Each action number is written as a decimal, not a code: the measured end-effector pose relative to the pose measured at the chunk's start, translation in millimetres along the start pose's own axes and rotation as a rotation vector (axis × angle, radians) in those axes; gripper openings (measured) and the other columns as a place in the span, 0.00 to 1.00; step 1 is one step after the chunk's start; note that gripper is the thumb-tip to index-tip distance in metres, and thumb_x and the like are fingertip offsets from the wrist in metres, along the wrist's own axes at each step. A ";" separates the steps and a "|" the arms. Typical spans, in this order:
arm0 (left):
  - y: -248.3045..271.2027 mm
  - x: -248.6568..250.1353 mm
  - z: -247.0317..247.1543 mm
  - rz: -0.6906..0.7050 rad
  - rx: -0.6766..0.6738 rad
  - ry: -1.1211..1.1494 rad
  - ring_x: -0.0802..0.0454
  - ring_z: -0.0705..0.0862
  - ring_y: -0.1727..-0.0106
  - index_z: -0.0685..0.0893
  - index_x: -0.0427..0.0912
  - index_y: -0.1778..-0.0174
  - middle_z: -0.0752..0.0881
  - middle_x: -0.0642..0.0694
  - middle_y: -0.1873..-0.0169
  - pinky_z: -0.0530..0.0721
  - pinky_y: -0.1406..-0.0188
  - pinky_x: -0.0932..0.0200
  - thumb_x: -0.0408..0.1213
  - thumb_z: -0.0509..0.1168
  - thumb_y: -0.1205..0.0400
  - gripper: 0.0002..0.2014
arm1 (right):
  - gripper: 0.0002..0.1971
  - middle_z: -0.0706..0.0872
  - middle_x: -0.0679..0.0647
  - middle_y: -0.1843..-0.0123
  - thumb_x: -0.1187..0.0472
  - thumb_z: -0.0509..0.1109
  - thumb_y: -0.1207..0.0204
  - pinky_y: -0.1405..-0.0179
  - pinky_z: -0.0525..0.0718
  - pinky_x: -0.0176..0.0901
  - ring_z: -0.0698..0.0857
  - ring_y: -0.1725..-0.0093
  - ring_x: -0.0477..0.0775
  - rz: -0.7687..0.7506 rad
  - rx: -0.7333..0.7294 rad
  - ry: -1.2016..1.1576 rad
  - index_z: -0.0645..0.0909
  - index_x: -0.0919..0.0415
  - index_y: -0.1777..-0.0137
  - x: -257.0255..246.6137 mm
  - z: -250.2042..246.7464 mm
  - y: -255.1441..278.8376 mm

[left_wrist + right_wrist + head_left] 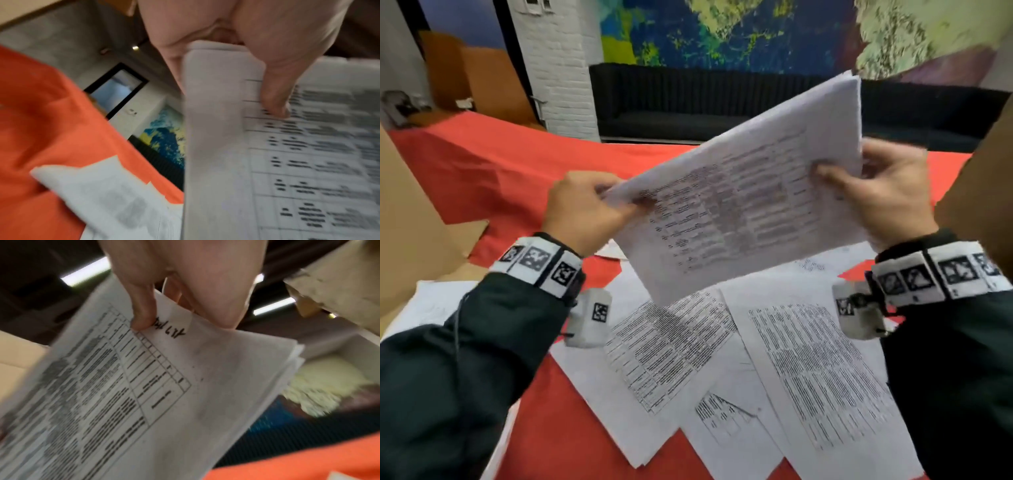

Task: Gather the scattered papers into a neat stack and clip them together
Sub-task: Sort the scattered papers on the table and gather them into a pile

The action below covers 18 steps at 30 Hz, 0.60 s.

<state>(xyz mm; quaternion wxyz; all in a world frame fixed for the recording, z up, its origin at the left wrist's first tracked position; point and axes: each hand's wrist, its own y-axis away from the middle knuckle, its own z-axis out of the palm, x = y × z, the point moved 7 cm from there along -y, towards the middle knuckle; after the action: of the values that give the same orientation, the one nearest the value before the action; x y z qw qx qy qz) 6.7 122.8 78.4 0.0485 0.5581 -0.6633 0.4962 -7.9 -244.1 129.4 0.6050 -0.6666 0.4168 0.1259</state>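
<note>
A worktop covered in a red-orange cloth (544, 428) stands before a white brick pillar (558, 65), a long black sofa (688, 102) and a blue, yellow and green wall painting (722, 31). Brown cardboard (410, 226) lies at the worktop's left edge. Both hands hold a sheaf of white printed papers (743, 205) up in the air above the worktop, tilted so its far right corner rises highest. The left hand (582, 209) pinches the sheaf's left corner, thumb on the printed face and fingers (170, 53) curled behind it. The right hand (887, 192) pinches the right edge the same way, its thumb (141, 311) pressed on the top sheet beside a handwritten black mark. In the right wrist view the sheets' edges sit slightly uneven. Below the raised sheaf, several loose white printed sheets (808, 370) lie scattered and overlapping on the cloth. Both wrists wear white bands with black square markers (537, 265).
</note>
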 end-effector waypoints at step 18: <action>61.7 -13.2 13.2 -0.381 0.307 0.372 0.56 0.60 0.77 0.61 0.47 0.78 0.62 0.52 0.79 0.59 0.79 0.59 0.57 0.69 0.18 0.31 | 0.05 0.89 0.52 0.63 0.62 0.73 0.22 0.61 0.80 0.40 0.85 0.62 0.52 0.398 0.100 -0.402 0.87 0.57 0.59 70.0 36.5 64.1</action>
<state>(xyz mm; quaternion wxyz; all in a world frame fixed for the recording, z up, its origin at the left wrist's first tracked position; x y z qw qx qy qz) -30.6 115.5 26.3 0.1765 0.5731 -0.4437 0.6660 2.5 -233.9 28.8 0.6710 -0.5029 0.4166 0.3513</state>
